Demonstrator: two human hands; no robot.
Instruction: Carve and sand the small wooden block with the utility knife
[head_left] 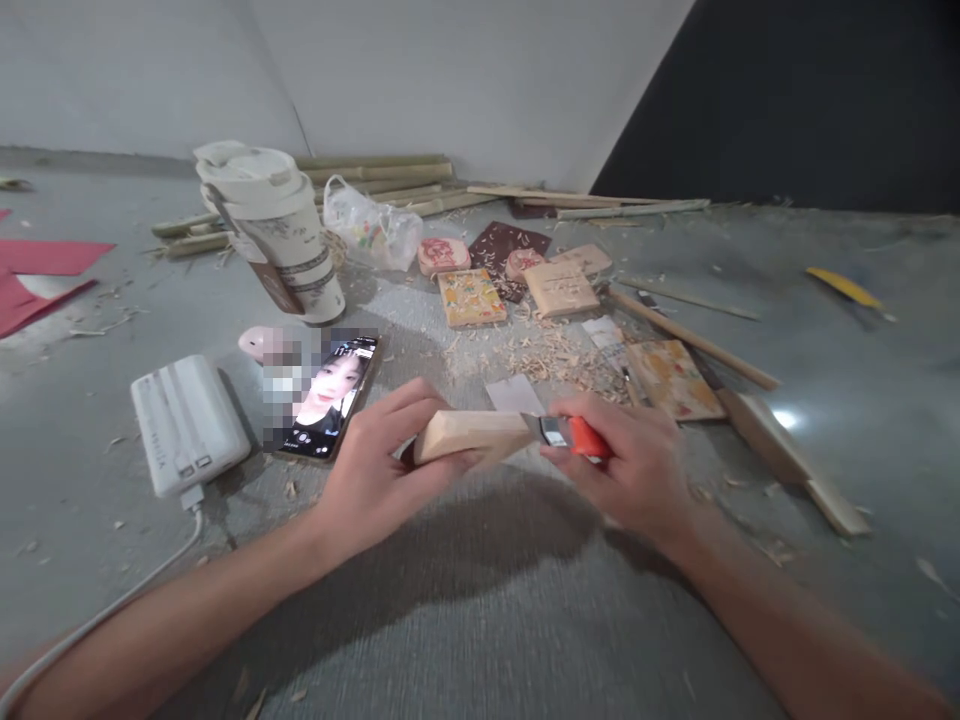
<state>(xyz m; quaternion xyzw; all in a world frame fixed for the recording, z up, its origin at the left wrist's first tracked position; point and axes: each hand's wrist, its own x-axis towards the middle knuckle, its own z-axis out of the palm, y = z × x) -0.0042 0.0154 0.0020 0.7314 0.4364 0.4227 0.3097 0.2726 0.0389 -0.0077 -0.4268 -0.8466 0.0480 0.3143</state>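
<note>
My left hand (394, 440) is closed around a pale wooden block (472, 432), thumb along its near side and fingers behind it. In my right hand (630, 460) is a utility knife (589, 438) with an orange-red body, gripped in closed fingers. Its blade end points left and meets the right end of the block; whether the edge is cutting in cannot be made out. Both hands are raised over the grey surface. Just behind them lie a small white paper (514, 394) and many wood shavings (540, 362).
At left stand a lidded cup (274, 235), a white power bank (187, 425) with a cable, and a lit phone (330, 400). Carved blocks (562, 288) and bamboo sticks (405, 180) lie behind. A broad-bladed tool (780, 450) and a yellow knife (844, 287) are at right.
</note>
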